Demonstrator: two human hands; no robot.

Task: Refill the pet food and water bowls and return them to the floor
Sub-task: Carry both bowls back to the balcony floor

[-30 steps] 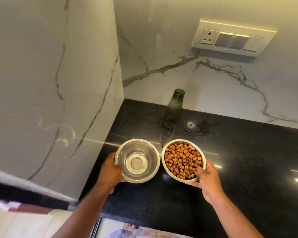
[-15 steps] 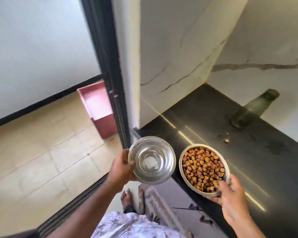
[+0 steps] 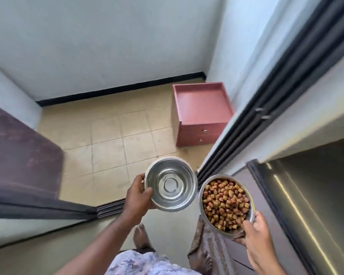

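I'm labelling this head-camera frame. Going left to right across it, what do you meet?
Dark purple mat → left hand → steel water bowl → food bowl full of kibble → right hand → dark countertop. The pink drawer unit sits farther back, so I left it out.

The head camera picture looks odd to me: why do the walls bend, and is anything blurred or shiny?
Head view: a wide-angle lens bows the door frame and walls outward. Head view: the purple surface at left is smeared. Head view: the steel bowl mirrors light in rings, and a bright streak crosses the dark counter.
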